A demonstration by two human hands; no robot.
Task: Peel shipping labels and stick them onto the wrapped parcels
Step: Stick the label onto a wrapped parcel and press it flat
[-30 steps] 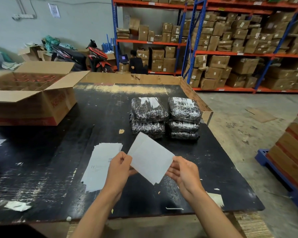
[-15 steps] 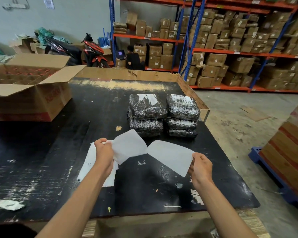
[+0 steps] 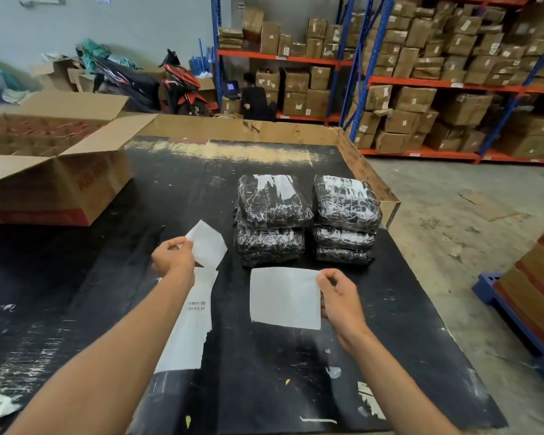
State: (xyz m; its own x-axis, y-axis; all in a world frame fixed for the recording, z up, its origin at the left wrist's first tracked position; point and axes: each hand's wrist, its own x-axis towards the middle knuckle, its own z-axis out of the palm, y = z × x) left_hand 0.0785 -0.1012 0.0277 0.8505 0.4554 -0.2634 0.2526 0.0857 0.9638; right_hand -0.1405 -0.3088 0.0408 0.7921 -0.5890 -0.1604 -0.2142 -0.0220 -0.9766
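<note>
A white sheet (image 3: 285, 298) is pinched at its right edge by the fingers of the right hand (image 3: 339, 298). It is plain and flat, and it hangs just above the black table. A smaller white sheet (image 3: 208, 243) is pinched at its left corner by the fingers of the left hand (image 3: 173, 257). It tilts up and away from the thumb. Under the left wrist lies a stack of labels (image 3: 187, 328) with a barcode on top. Past both sets of fingers sit two piles of parcels (image 3: 307, 215), wrapped in shiny black plastic, side by side.
</note>
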